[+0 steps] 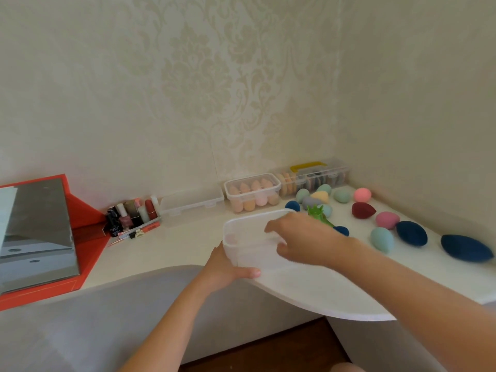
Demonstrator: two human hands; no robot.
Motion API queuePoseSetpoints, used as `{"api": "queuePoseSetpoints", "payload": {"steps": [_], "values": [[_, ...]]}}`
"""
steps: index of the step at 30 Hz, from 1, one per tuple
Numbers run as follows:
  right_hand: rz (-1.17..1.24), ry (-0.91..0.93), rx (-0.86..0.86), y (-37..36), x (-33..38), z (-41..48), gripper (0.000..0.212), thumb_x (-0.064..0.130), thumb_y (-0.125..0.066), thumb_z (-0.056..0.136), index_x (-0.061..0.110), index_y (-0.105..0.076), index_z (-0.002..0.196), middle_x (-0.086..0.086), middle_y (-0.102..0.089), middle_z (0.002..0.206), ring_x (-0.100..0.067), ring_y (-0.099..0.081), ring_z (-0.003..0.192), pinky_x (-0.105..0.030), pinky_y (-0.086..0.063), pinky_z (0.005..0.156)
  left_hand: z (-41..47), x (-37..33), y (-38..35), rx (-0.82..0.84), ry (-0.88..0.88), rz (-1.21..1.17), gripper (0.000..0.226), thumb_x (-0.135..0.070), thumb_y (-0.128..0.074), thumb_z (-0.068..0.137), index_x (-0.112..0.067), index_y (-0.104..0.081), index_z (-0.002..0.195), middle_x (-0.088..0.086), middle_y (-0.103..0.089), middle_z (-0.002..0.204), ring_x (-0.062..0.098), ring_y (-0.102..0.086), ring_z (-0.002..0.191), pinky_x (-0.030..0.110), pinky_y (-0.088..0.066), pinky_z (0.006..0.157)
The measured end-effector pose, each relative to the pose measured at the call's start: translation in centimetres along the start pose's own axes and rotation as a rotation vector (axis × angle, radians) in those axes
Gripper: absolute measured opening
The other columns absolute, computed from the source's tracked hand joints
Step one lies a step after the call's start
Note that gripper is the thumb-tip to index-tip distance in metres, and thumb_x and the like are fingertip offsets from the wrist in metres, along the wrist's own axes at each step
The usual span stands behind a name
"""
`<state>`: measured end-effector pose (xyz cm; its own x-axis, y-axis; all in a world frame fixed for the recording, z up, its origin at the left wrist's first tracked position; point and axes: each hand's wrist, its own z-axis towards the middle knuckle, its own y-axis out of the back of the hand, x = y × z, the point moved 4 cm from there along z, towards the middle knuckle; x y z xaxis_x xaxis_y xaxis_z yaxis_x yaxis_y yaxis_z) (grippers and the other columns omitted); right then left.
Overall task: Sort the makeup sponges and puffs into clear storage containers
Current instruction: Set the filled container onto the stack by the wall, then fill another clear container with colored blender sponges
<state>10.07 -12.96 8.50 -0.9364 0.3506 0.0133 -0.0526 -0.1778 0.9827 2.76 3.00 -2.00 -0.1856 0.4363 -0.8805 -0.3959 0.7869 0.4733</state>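
Edges and room: the white tabletop [185, 237] ends in a curved front edge passing under the right forearm. An open clear container [241, 237] stands close to that edge at the centre. Bare surface lies between it and the nail polish bottles [128, 214] to the left. Along the back wall stand a flat clear lid [192, 201], a filled clear tub [252, 193] of peach and pink sponges, and a divided case [319, 175] with a yellow handle. Loose sponges lie well apart across the right side, among them a maroon sponge [363, 209], a pale blue sponge [382, 238] and a large navy sponge [466, 248] nearest the right border.

Obscured: a green item [318, 213] and a small navy sponge [342, 230] show only partly behind the right hand; the green item cannot be identified. The case's contents are blurred.

Hands: the left hand [228, 267] grips the container's near-left corner, thumb along its front wall. The right hand [303, 237] reaches over the container's right side, fingers bent downward; whether it grasps anything cannot be determined.
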Motion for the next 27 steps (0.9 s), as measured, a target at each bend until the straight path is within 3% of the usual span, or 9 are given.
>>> {"api": "queuePoseSetpoints", "payload": {"steps": [4,7,9,14,18,20,23,25,27], "values": [[0.035,-0.022,-0.335,4.2,-2.0,1.6,0.024,0.025,-0.050,0.092,0.018,-0.067,0.108,-0.003,-0.066,0.110,-0.024,-0.060,0.100,-0.031,-0.045,0.078,-0.1,0.3,0.1,-0.027,0.051,0.026,0.119,-0.050,-0.086,0.033,-0.020,-0.036,0.136,-0.007,-0.043,0.138,0.012,-0.042,0.127,0.027,-0.034,0.106],[0.189,-0.116,-0.531,5.3,-3.8,3.9,0.021,0.024,-0.058,0.091,0.013,-0.073,0.100,-0.005,-0.055,0.098,-0.024,-0.055,0.091,-0.032,-0.043,0.071,-0.2,0.3,0.0,-0.056,0.038,-0.024,0.118,-0.046,-0.084,0.029,-0.022,-0.035,0.133,-0.009,-0.039,0.137,0.009,-0.037,0.128,0.023,-0.031,0.104],[0.153,-0.196,-0.589,5.1,-4.7,6.1,0.022,0.022,-0.057,0.093,0.014,-0.072,0.106,-0.006,-0.049,0.094,-0.025,-0.051,0.093,-0.029,-0.038,0.073,-0.3,0.4,0.1,-0.066,0.029,-0.025,0.113,-0.044,-0.085,0.031,-0.027,-0.034,0.130,-0.011,-0.040,0.136,0.008,-0.038,0.128,0.024,-0.032,0.104],[0.285,-0.284,-0.356,2.4,-4.7,11.3,0.045,0.020,-0.049,0.096,0.017,-0.043,0.140,-0.012,-0.052,0.126,-0.029,-0.054,0.113,-0.034,-0.043,0.091,-0.4,1.5,0.9,-0.093,0.057,0.021,0.128,-0.052,-0.087,0.033,-0.026,-0.027,0.143,-0.010,-0.037,0.143,0.012,-0.035,0.134,0.038,-0.032,0.112],[0.306,-0.196,-0.034,-1.2,-3.2,12.5,0.067,0.029,-0.046,0.098,0.011,-0.010,0.152,-0.012,-0.027,0.153,-0.026,-0.031,0.138,-0.030,-0.028,0.107,-0.3,2.1,1.8,-0.132,0.096,0.053,0.125,-0.054,-0.086,0.033,-0.031,-0.027,0.141,-0.013,-0.037,0.140,0.012,-0.033,0.132,0.041,-0.033,0.111],[0.334,-0.173,0.158,-3.3,-3.1,12.7,0.064,0.034,-0.040,0.100,0.010,-0.011,0.152,-0.009,-0.014,0.158,-0.024,-0.021,0.144,-0.032,-0.019,0.113,-0.1,2.5,2.0,-0.128,0.097,0.042,0.124,-0.058,-0.088,0.033,-0.035,-0.029,0.140,-0.015,-0.039,0.139,0.012,-0.034,0.132,0.042,-0.033,0.110],[0.277,-0.170,0.324,-4.9,-3.3,12.9,0.054,0.038,-0.032,0.101,0.011,-0.028,0.148,-0.008,-0.019,0.157,-0.027,-0.021,0.143,-0.038,-0.019,0.116,0.4,3.3,1.9,-0.103,0.093,0.035,0.113,-0.059,-0.091,0.033,-0.043,-0.037,0.132,-0.016,-0.048,0.135,0.016,-0.041,0.130,0.046,-0.038,0.107],[0.274,-0.136,0.253,-4.2,-3.3,13.1,0.050,0.039,-0.034,0.101,0.014,-0.037,0.144,-0.007,-0.029,0.153,-0.025,-0.028,0.140,-0.033,-0.023,0.111,0.7,3.3,1.9,-0.115,0.092,0.015,0.107,-0.058,-0.092,0.032,-0.046,-0.042,0.126,-0.015,-0.051,0.132,0.018,-0.043,0.128,0.048,-0.039,0.105],[0.336,-0.127,0.065,-1.8,-3.7,12.7,0.046,0.039,-0.041,0.099,0.018,-0.045,0.139,-0.004,-0.042,0.147,-0.022,-0.039,0.133,-0.028,-0.030,0.104,1.0,2.8,2.1,-0.172,0.090,0.010,0.105,-0.063,-0.088,0.030,-0.048,-0.040,0.123,-0.017,-0.046,0.132,0.015,-0.038,0.130,0.045,-0.034,0.109]]}}
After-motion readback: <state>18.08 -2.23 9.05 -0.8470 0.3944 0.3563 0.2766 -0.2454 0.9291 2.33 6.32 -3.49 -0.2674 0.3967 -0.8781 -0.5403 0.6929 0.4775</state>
